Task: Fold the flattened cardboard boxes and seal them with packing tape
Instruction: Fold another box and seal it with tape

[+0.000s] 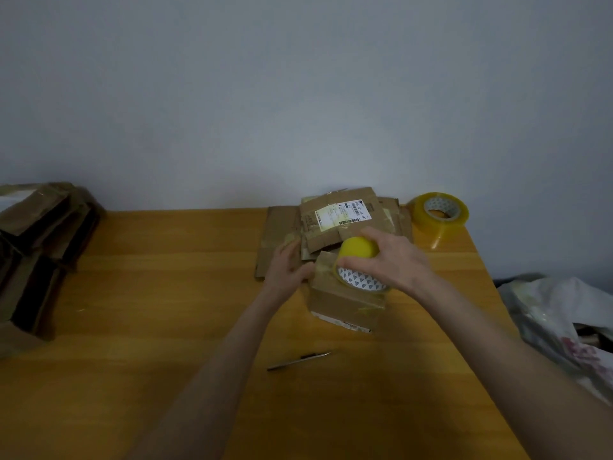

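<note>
A small folded cardboard box (345, 303) stands on the wooden table (166, 293) right of centre. My right hand (394, 257) grips a yellow roll of packing tape (358, 263) and holds it against the box's top. My left hand (288, 267) rests on the box's left side, fingers bent against the cardboard. Behind the box lies a pile of flattened cardboard boxes (331, 220), the top one bearing a white shipping label. A second yellowish tape roll (439, 215) stands at the table's back right corner.
A stack of folded brown boxes (39, 254) fills the left edge of the table. A thin metal blade or pen (298, 360) lies in front of the box. A white plastic bag (564, 323) sits past the table's right edge. A grey wall rises behind.
</note>
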